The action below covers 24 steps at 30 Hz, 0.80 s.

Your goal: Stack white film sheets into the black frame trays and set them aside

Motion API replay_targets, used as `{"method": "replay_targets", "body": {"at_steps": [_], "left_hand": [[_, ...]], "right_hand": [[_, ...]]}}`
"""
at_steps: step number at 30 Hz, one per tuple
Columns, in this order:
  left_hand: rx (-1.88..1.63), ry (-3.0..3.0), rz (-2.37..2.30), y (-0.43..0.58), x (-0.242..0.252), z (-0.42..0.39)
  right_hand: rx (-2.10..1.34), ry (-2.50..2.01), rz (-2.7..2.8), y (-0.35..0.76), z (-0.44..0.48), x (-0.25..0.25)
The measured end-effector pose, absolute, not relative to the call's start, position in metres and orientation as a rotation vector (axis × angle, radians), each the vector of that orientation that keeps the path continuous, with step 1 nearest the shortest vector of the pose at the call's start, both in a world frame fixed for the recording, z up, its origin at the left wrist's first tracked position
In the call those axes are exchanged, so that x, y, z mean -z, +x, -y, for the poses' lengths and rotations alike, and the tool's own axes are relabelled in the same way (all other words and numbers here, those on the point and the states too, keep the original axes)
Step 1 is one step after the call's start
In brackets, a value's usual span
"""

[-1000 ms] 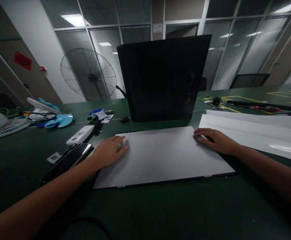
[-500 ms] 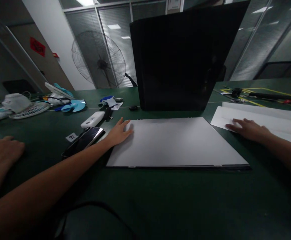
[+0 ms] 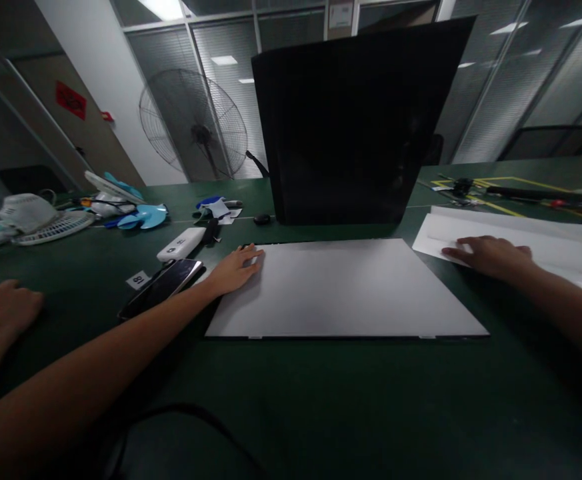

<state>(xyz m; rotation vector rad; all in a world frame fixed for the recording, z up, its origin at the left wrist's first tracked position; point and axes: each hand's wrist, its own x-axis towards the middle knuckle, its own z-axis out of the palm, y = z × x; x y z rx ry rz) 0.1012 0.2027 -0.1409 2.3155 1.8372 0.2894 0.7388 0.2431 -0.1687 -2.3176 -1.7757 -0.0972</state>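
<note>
A white rectangular sheet or panel [image 3: 331, 290] lies flat before me, with a thin dark border and two small pale tabs along its front edge. My left hand [image 3: 237, 268] rests on its left edge near the back corner, fingers stretched out. To the right, my right hand [image 3: 493, 257] lies on white sheets [image 3: 561, 233], fingers extended and not wrapped round anything. Behind the panel, a large black panel [image 3: 343, 133] stands upright, leaning back slightly.
Another person's hand [image 3: 8, 310] rests at the far left. Beside my left forearm are a phone [image 3: 163, 290], a white device [image 3: 181, 245] and a numbered tag [image 3: 138, 280]. Fan parts [image 3: 143, 217] lie behind. A black cable [image 3: 191, 408] crosses the front; tools [image 3: 463, 188] lie back right.
The dark strip along the white panel's front right edge has narrowed, and the white surface lines up with the border. My left fingers have flattened. The whole view has shifted slightly.
</note>
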Motion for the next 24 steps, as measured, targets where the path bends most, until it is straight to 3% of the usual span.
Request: {"method": "replay_targets", "body": {"at_steps": [14,24], "left_hand": [[-0.370,2.386,-1.818,0.098,0.149,-0.206],[-0.358,2.478,-1.806,0.098,0.150,-0.204]], "right_hand": [[0.308,-2.353,1.979,0.712,-0.220,0.155],[0.275,-2.449,1.556,0.706,-0.209,0.143]]}}
